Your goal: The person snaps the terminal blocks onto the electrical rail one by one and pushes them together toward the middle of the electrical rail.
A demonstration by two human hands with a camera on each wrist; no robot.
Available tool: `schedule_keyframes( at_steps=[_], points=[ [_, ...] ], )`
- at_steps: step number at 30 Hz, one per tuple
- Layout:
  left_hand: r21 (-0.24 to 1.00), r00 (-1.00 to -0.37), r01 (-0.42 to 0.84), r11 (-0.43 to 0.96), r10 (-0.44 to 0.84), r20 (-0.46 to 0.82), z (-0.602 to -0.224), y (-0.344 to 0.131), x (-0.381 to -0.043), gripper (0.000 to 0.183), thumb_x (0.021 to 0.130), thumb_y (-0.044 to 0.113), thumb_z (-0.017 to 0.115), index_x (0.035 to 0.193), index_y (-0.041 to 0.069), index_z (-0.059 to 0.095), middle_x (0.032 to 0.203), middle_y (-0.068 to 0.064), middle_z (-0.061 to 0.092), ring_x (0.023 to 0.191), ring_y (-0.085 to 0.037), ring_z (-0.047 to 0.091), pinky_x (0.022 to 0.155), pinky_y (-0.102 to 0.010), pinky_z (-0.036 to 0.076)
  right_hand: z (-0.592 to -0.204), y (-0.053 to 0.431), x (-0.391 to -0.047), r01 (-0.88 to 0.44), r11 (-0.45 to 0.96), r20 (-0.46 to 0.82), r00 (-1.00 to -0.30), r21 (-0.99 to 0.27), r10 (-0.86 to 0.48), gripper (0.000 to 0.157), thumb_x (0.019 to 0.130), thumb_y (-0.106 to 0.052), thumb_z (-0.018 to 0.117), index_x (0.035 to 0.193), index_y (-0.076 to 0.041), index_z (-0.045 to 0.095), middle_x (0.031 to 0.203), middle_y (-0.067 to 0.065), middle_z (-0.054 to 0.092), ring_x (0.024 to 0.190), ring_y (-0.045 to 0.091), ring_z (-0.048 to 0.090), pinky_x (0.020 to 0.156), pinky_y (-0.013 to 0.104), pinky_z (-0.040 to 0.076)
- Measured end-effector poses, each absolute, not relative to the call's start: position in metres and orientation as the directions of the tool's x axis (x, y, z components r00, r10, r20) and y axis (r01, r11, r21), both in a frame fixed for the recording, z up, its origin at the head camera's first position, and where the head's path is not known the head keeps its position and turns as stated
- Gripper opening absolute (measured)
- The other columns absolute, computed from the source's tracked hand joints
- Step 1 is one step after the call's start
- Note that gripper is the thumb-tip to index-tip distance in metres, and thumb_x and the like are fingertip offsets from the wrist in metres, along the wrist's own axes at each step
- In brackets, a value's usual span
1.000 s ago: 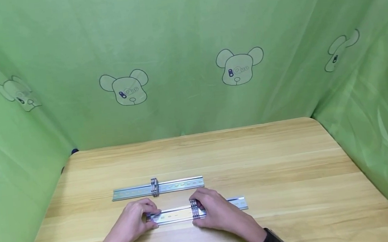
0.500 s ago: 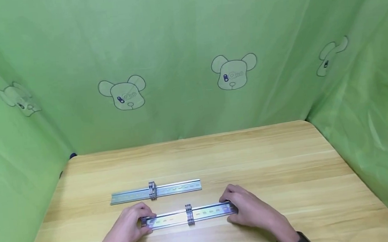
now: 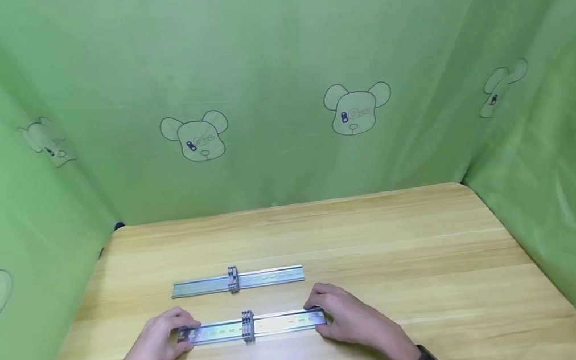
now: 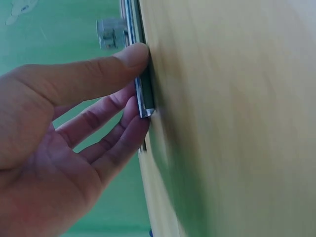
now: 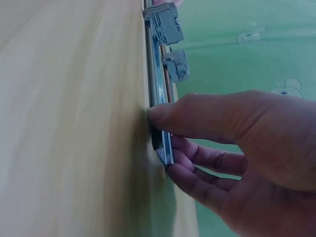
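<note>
A slotted metal DIN rail lies near the front of the table, with grey terminal blocks clipped across it close to its middle. My left hand pinches the rail's left end between thumb and fingers. At the right end, my right hand grips it the same way. In the left wrist view the thumb presses the rail's near edge. The right wrist view has the terminal blocks standing up from the rail beyond the right thumb.
Behind the held rail lies a second DIN rail, roughly parallel, bearing its own grey terminal blocks. The wooden table is bounded by a green curtain with bear-head prints at the back and sides.
My right hand has gone from the terminal blocks to the rail's right end. Held at both ends, the front rail has shifted left, now below the rear rail.
</note>
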State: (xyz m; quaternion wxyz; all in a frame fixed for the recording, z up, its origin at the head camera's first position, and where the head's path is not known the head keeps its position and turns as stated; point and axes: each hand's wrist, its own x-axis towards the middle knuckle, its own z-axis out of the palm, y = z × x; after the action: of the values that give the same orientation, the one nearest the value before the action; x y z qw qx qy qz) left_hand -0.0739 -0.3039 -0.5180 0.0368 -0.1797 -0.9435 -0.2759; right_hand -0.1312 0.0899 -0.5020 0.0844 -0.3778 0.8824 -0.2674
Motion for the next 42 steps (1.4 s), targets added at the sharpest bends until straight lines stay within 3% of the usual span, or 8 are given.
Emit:
schedule_keyframes(
  at_steps=[23,29,32,36,39,42],
  points=[
    [0.495,-0.913,0.405,0.769,0.309,0.266,-0.523,-0.323,-0.084,0.04,0.057,-0.001,0.086,0.094,0.013,0.078,0.095,0.008,0.066,0.083,-0.011,0.063,0.073,-0.039,0.061,-0.517,0.077,-0.135,-0.657,0.537,0.155,-0.697,-0.529,-0.7,0.029,0.08,-0.01,0.076,0.108,-0.004,0.072,0.1,-0.001,0.062,0.088,0.012,0.058,0.075,0.025,0.057],
    [0.486,-0.911,0.41,0.772,0.323,0.256,-0.527,-0.329,-0.084,0.042,0.058,0.004,0.087,0.098,0.015,0.077,0.1,0.008,0.065,0.086,-0.012,0.063,0.075,-0.041,0.061,-0.51,0.089,-0.134,-0.605,0.603,0.153,-0.76,-0.521,-0.631,0.041,0.085,-0.021,0.073,0.123,-0.005,0.065,0.117,0.003,0.063,0.106,0.018,0.059,0.093,0.037,0.055],
    [0.489,-0.926,0.371,0.789,0.277,0.256,-0.525,-0.336,-0.09,0.039,0.064,0.011,0.087,0.101,0.013,0.076,0.102,0.005,0.067,0.09,-0.017,0.064,0.079,-0.046,0.059,-0.504,0.104,-0.143,-0.562,0.659,0.209,-0.817,-0.501,-0.537,0.048,0.087,-0.025,0.071,0.131,-0.006,0.06,0.128,0.007,0.06,0.117,0.023,0.056,0.101,0.041,0.049],
    [0.485,-0.943,0.302,0.821,0.184,0.277,-0.518,-0.343,-0.099,0.038,0.084,0.02,0.076,0.118,0.003,0.069,0.113,-0.013,0.066,0.103,-0.034,0.061,0.087,-0.063,0.05,-0.501,0.129,-0.16,-0.516,0.744,0.28,-0.856,-0.424,-0.434,0.059,0.088,-0.032,0.07,0.139,-0.006,0.053,0.141,0.013,0.051,0.126,0.028,0.049,0.105,0.046,0.044],
    [0.467,-0.95,0.27,0.842,0.154,0.272,-0.512,-0.346,-0.106,0.049,0.097,0.026,0.062,0.137,-0.001,0.054,0.135,-0.029,0.05,0.119,-0.048,0.047,0.092,-0.075,0.037,-0.502,0.146,-0.171,-0.493,0.794,0.301,-0.865,-0.357,-0.402,0.073,0.088,-0.043,0.068,0.145,-0.005,0.044,0.15,0.017,0.04,0.133,0.033,0.04,0.105,0.055,0.041],
    [0.417,-0.953,0.262,0.87,0.164,0.256,-0.509,-0.349,-0.113,0.06,0.102,0.032,0.052,0.15,0.0,0.036,0.153,-0.031,0.027,0.135,-0.053,0.025,0.104,-0.075,0.022,-0.505,0.16,-0.177,-0.474,0.821,0.288,-0.874,-0.319,-0.392,0.082,0.089,-0.053,0.062,0.151,-0.006,0.035,0.156,0.019,0.029,0.139,0.037,0.03,0.108,0.062,0.034]
  ],
)
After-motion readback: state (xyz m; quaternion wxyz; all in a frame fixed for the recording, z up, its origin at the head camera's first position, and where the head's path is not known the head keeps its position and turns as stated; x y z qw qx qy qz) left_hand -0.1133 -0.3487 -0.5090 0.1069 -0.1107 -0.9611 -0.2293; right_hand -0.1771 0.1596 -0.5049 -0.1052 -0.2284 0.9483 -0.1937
